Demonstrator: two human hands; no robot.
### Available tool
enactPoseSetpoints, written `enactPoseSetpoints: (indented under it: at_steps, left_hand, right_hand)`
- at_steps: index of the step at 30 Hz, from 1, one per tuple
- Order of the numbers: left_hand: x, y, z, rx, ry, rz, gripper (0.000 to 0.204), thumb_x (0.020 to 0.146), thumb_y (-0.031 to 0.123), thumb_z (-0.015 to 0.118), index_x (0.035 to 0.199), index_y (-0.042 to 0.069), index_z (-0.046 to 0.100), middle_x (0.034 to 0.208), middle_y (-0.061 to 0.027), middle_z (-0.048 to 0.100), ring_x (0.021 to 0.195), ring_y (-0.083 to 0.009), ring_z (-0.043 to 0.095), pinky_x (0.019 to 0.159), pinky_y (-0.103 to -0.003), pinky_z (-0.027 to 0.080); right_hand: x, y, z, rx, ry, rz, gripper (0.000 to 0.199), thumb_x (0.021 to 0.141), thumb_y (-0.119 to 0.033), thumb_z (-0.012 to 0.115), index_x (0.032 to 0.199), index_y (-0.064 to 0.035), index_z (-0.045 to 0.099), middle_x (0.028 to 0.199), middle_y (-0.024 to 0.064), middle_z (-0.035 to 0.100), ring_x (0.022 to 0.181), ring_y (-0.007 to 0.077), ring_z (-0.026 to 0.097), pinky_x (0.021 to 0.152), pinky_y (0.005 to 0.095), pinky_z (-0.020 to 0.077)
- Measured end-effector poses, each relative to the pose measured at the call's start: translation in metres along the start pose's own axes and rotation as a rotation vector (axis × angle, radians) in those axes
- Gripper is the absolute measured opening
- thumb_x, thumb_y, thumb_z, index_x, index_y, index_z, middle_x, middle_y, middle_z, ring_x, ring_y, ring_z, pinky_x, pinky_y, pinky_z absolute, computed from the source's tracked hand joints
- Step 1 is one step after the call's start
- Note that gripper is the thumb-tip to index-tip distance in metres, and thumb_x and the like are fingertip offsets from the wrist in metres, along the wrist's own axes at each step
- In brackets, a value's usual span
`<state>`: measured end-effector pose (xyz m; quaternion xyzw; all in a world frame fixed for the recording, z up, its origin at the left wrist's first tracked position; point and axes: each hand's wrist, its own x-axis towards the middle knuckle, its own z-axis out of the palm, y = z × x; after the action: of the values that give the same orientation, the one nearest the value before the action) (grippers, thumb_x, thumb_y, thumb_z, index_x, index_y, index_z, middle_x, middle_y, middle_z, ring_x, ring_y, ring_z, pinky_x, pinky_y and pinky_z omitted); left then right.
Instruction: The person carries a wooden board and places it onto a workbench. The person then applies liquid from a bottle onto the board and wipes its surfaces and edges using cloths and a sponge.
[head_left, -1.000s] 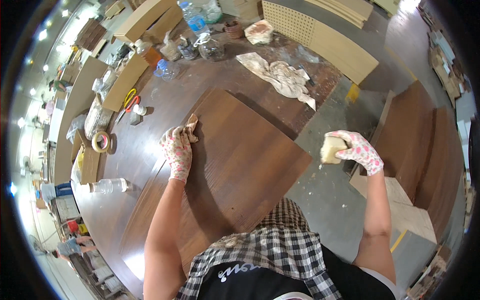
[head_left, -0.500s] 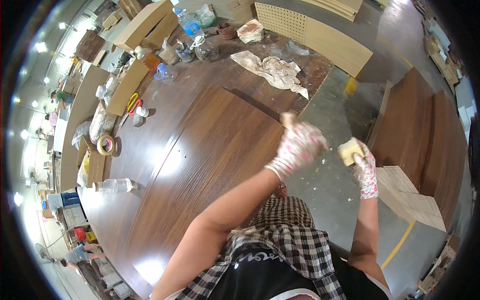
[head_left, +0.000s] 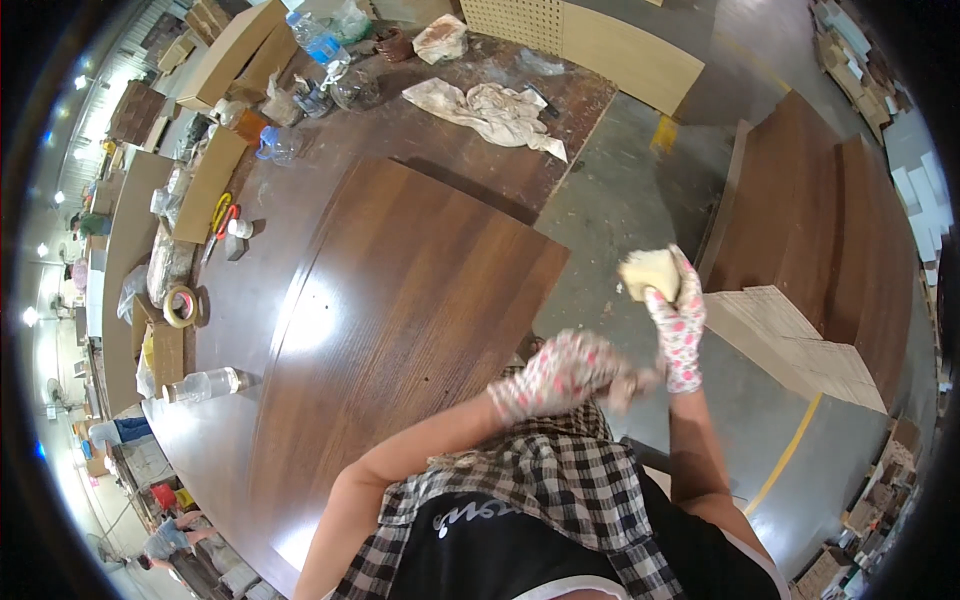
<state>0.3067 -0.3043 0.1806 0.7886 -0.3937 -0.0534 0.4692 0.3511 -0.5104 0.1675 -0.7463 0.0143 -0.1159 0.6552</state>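
Observation:
My right hand (head_left: 680,320), in a white glove with pink spots, is closed around a pale yellow sponge (head_left: 650,274), thumb in front and fingers behind. It is held over the grey floor, right of the board's corner. My left hand (head_left: 560,374), gloved alike, is closed near my waist by the board's near right edge. A light brown, motion-smeared thing (head_left: 630,390) shows at its fingers; its kind cannot be told. A dark brown wood-grain board (head_left: 430,270) lies on the brown table beside my left hand, neither hand touching its face.
At the far side of the table lie a crumpled stained cloth (head_left: 490,112) and several bottles (head_left: 318,40). Left are scissors (head_left: 222,222), a tape roll (head_left: 180,306) and a clear bottle (head_left: 205,385). More brown boards (head_left: 775,205) stand on the right, beside a folded cardboard sheet (head_left: 800,340).
My left hand has come back toward my waist from the board's right corner. My right hand has lifted slightly with the sponge. The whole view has shifted.

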Motion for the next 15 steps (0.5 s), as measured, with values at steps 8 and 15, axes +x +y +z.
enactPoseSetpoints:
  at_steps: [8, 15]
  left_hand:
    - [-0.094, 0.041, -0.055, -0.173, 0.055, -0.164, 0.017, 0.086, 0.014, 0.062, 0.100, 0.006, 0.063, 0.093, -0.0085, 0.068, 0.086, -0.0235, 0.065, 0.078, -0.036, 0.052]
    - [-0.151, 0.049, -0.064, 0.006, 0.547, -0.420, 0.009, 0.084, 0.009, 0.061, 0.093, 0.006, 0.061, 0.096, -0.0085, 0.065, 0.084, -0.0253, 0.062, 0.073, -0.036, 0.050]
  right_hand:
    - [0.006, -0.024, 0.056, -0.344, -0.073, -0.180, 0.063, 0.073, -0.008, 0.075, 0.129, -0.0018, 0.048, 0.128, 0.0142, 0.055, 0.119, 0.0246, 0.052, 0.102, 0.0333, 0.0406]
    - [-0.017, -0.015, 0.075, -0.118, 0.036, -0.143, 0.058, 0.076, 0.002, 0.070, 0.129, 0.0014, 0.046, 0.133, 0.0148, 0.049, 0.122, 0.0217, 0.048, 0.103, 0.0319, 0.0382]
